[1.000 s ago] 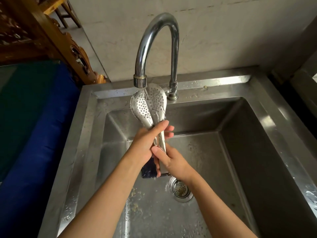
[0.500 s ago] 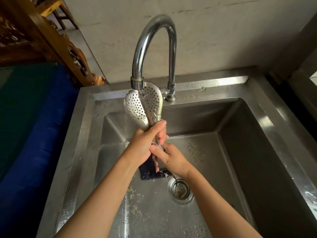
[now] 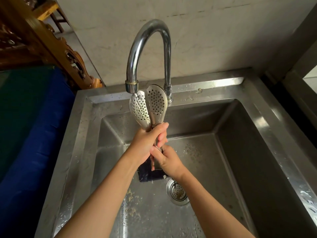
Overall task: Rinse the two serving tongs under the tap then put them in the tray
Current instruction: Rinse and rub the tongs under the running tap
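Steel serving tongs with two perforated spoon-shaped heads point up, right under the spout of the curved chrome tap. Water runs onto the left head. My left hand grips the tongs just below the heads. My right hand grips the handle lower down, over the steel sink. The handle is mostly hidden by both hands. No tray is in view.
A dark rectangular object lies on the sink floor under my hands, beside the round drain strainer. Food bits dot the sink floor. A blue and green covered surface and carved wooden furniture stand at the left.
The tongs' heads have shifted slightly under the spout, the stream now striking the left head. Both hands keep their grip on the handle, the left hand slid a little along it.
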The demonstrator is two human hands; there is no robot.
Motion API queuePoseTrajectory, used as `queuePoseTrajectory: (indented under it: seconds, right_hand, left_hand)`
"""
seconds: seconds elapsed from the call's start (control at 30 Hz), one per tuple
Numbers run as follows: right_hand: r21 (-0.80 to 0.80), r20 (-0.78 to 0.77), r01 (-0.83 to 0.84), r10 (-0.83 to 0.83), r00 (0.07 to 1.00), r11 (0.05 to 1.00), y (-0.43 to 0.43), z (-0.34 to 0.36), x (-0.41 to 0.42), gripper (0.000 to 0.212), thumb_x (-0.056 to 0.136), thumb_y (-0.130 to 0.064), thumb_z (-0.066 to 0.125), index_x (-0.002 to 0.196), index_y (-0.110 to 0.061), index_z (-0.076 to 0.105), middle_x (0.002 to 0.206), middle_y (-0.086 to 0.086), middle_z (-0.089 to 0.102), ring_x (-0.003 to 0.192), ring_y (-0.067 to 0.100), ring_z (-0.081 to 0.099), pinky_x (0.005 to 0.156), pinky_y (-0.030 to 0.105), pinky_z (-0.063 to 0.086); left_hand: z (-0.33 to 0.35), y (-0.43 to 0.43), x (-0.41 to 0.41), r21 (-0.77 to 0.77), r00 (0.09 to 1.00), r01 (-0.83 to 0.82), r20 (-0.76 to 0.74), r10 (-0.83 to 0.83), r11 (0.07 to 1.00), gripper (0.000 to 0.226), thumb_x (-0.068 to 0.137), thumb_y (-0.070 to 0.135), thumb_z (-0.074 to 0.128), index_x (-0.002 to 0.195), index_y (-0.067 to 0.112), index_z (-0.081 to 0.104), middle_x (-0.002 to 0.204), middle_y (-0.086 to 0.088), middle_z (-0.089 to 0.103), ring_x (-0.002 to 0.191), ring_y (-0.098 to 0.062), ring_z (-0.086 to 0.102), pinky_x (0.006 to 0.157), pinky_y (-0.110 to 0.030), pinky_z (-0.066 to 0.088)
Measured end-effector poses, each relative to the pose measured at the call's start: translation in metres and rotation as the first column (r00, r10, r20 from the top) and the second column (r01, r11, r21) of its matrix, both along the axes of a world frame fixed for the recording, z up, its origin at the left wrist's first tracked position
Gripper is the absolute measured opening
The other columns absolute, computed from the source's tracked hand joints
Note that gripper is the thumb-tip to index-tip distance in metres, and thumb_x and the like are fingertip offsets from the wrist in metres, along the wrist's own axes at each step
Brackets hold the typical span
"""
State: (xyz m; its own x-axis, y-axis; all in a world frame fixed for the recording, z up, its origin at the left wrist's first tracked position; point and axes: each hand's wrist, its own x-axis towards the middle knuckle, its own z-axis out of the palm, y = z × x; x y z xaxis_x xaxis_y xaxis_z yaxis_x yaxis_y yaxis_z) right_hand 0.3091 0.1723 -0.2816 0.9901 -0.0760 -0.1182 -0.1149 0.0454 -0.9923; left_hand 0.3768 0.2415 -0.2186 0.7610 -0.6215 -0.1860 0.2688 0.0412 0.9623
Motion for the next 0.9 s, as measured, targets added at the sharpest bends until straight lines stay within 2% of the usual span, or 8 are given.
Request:
queuePoseTrajectory:
  seconds: [0.1, 0.17, 0.33, 0.43, 0.57, 0.7, 0.8, 0.9]
  right_hand:
    - [0.007, 0.008, 0.052, -0.052, 0.999, 0.999, 0.003, -0.004, -0.001, 0.040, 0.089, -0.037, 0.046, 0.071, -0.001, 0.049, 0.052, 0.007, 0.055, 0.049, 0.012, 0.054, 0.064, 0.017, 0.046]
    - [0.026, 0.003, 0.085, -0.086, 0.996, 0.996, 0.007, -0.008, -0.003, 0.049, 0.087, -0.040, 0.047, 0.071, 0.005, 0.048, 0.054, 0.009, 0.054, 0.054, 0.017, 0.054, 0.069, 0.025, 0.047]
    - [0.081, 0.004, 0.084, -0.085, 0.996, 0.993, 0.013, -0.013, -0.003, 0.050, 0.084, -0.047, 0.046, 0.068, 0.000, 0.051, 0.050, 0.009, 0.055, 0.050, 0.014, 0.055, 0.063, 0.014, 0.046]
    - [0.057, -0.010, 0.038, -0.038, 0.999, 0.998, 0.016, -0.013, 0.001, 0.044, 0.085, -0.049, 0.047, 0.070, -0.007, 0.049, 0.050, 0.006, 0.056, 0.047, 0.013, 0.056, 0.062, 0.015, 0.046]
    - [0.021, -0.042, -0.019, 0.020, 0.999, 1.000, 0.020, -0.013, 0.004, 0.046, 0.086, -0.052, 0.048, 0.069, -0.010, 0.048, 0.050, 0.005, 0.057, 0.047, 0.015, 0.056, 0.061, 0.019, 0.047]
    - [0.001, -0.066, -0.055, 0.055, 0.996, 0.998, 0.016, -0.011, 0.004, 0.046, 0.090, -0.048, 0.049, 0.070, -0.007, 0.050, 0.049, 0.005, 0.057, 0.046, 0.015, 0.056, 0.064, 0.021, 0.045]
    - [0.044, -0.087, -0.049, 0.052, 0.995, 0.998, 0.009, -0.004, 0.004, 0.044, 0.091, -0.043, 0.051, 0.069, -0.005, 0.052, 0.048, 0.004, 0.056, 0.043, 0.014, 0.055, 0.063, 0.020, 0.048]
    - [0.088, -0.091, 0.019, -0.011, 0.996, 0.996, 0.001, 0.004, 0.003, 0.039, 0.091, -0.036, 0.054, 0.068, -0.005, 0.053, 0.047, 0.003, 0.057, 0.043, 0.014, 0.054, 0.063, 0.022, 0.050]
  left_hand:
    - [-0.002, -0.003, 0.000, 0.054, 0.999, 0.026, 0.030, -0.027, 0.998, 0.040, 0.083, 0.026, 0.056, 0.047, 0.016, 0.041, 0.042, 0.004, 0.037, 0.043, -0.012, 0.036, 0.064, -0.021, 0.047]
    - [-0.002, -0.005, 0.000, 0.097, 0.998, 0.045, 0.028, -0.048, 0.994, 0.040, 0.082, 0.027, 0.058, 0.047, 0.016, 0.042, 0.041, 0.003, 0.037, 0.043, -0.013, 0.036, 0.063, -0.022, 0.047]
    - [-0.001, -0.004, 0.001, 0.135, 0.999, 0.028, -0.022, -0.025, 0.990, 0.040, 0.084, 0.024, 0.059, 0.050, 0.012, 0.041, 0.043, 0.000, 0.038, 0.043, -0.013, 0.036, 0.065, -0.027, 0.045]
    - [-0.002, 0.005, 0.003, 0.104, 0.999, -0.023, -0.022, 0.025, 0.994, 0.040, 0.088, 0.019, 0.056, 0.051, 0.012, 0.042, 0.044, 0.001, 0.038, 0.043, -0.011, 0.038, 0.064, -0.024, 0.046]
    - [-0.006, 0.015, 0.003, 0.060, 0.988, -0.115, -0.094, 0.120, 0.992, 0.041, 0.089, 0.017, 0.054, 0.050, 0.015, 0.042, 0.045, 0.004, 0.039, 0.043, -0.010, 0.037, 0.061, -0.022, 0.047]
    - [-0.009, 0.018, 0.002, 0.039, 0.984, -0.144, -0.100, 0.147, 0.989, 0.041, 0.089, 0.020, 0.056, 0.051, 0.013, 0.043, 0.046, 0.002, 0.041, 0.045, -0.012, 0.039, 0.064, -0.023, 0.048]
    - [-0.008, 0.015, 0.002, 0.023, 0.988, -0.144, -0.060, 0.145, 0.989, 0.038, 0.084, 0.027, 0.061, 0.052, 0.010, 0.047, 0.047, -0.001, 0.044, 0.049, -0.012, 0.045, 0.068, -0.024, 0.051]
    - [-0.004, 0.008, 0.004, -0.057, 0.988, -0.132, -0.083, 0.127, 0.990, 0.029, 0.081, 0.027, 0.067, 0.059, 0.010, 0.057, 0.053, 0.000, 0.052, 0.052, -0.010, 0.054, 0.072, -0.029, 0.054]
